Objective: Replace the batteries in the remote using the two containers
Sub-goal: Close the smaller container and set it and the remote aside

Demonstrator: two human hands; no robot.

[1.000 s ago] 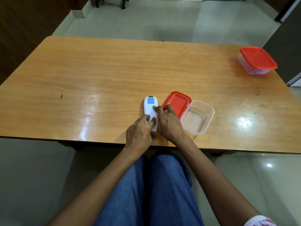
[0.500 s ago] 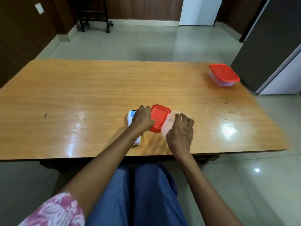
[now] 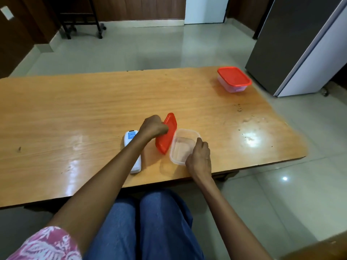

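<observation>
**Lid lifted at open container, remote flat on table**

Near edge of table (image 3: 75, 109), about mid-length: white remote (image 3: 130, 138), flat, blue label at its far end, long axis toward the far edge. Middle stretch hidden under the left forearm; only both ends seen. No finger on it.

Just right of the remote: left hand (image 3: 153, 126), fingers curled and clamped on the left long edge of the red lid (image 3: 168, 136). Lid tilted up on edge, its right long edge low beside the left rim of the clear container (image 3: 181, 147); touching or apart there, cannot tell.

Clear container open, upright on the table close to the near edge, right of the lid. Right hand (image 3: 199, 158) at its near right corner, fingers bent over the rim and gripping the wall; fingertips mostly hidden behind the knuckles.

Remote apart from both sets of fingers: nearest to the left hand, with lid and container between it and the right hand.

Far right corner of table: second clear container with red lid on (image 3: 233, 79), well apart from both hands.
</observation>
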